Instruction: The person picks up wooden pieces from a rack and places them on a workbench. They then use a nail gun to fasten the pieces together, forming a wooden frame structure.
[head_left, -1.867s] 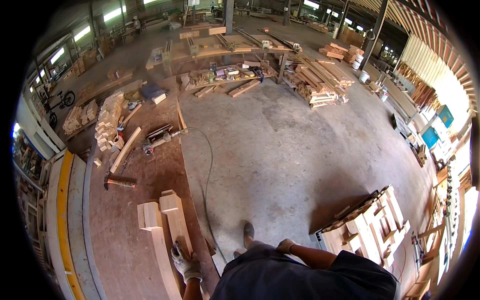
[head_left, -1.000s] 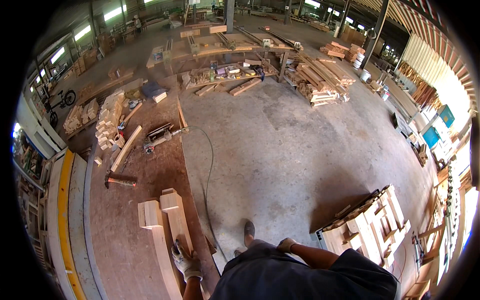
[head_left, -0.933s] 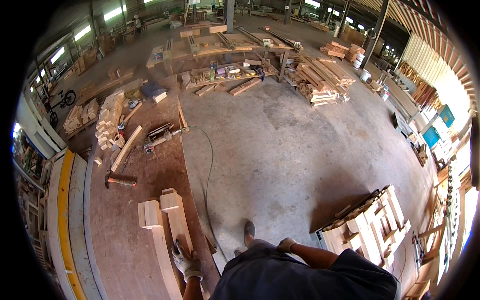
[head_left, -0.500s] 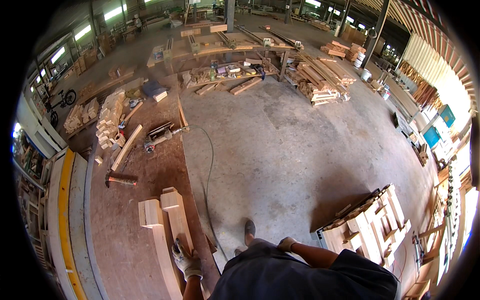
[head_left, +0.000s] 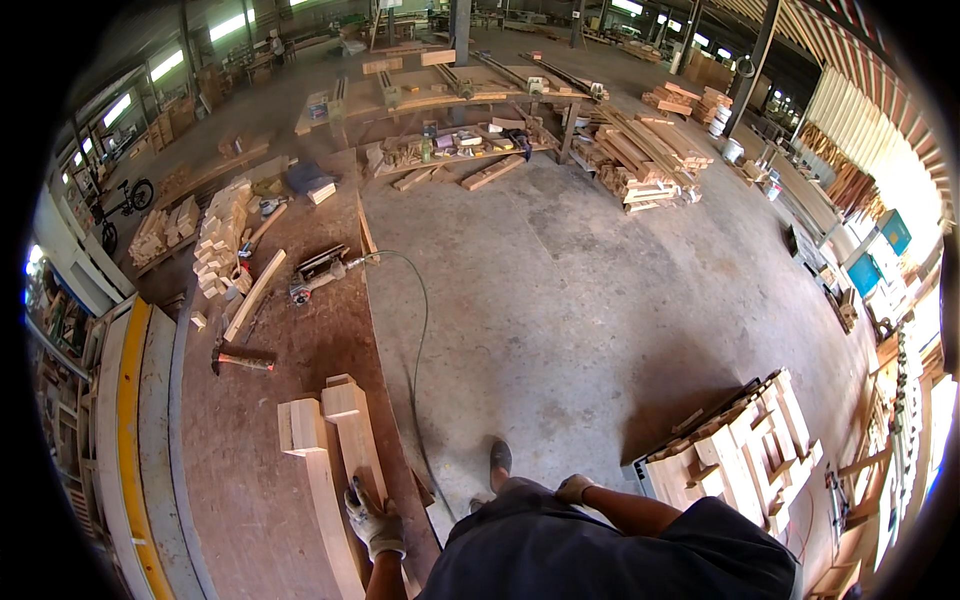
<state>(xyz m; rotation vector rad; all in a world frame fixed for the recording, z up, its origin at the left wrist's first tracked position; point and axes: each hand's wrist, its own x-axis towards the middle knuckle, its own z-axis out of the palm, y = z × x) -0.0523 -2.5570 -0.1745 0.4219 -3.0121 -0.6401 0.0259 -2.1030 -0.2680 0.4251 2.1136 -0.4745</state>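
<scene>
Two pale wooden posts with thicker block ends lie side by side on the brown workbench (head_left: 230, 480). My left hand (head_left: 374, 522), in a pale work glove, rests on the right post (head_left: 352, 430) with its fingers laid along the wood. The left post (head_left: 312, 460) is just beside it, its lower end cut off by the picture's rim. Close to my waist hangs my right hand (head_left: 574, 489), also gloved; its fingers are mostly turned from sight, and nothing shows in it.
Farther up the bench lie a hammer (head_left: 244, 360), a wood strip (head_left: 254, 296), an air-powered tool (head_left: 318, 288) and stacked blocks (head_left: 222, 235). A green hose (head_left: 424, 300) trails onto the floor. To my right stands a stack of wooden parts (head_left: 735, 455).
</scene>
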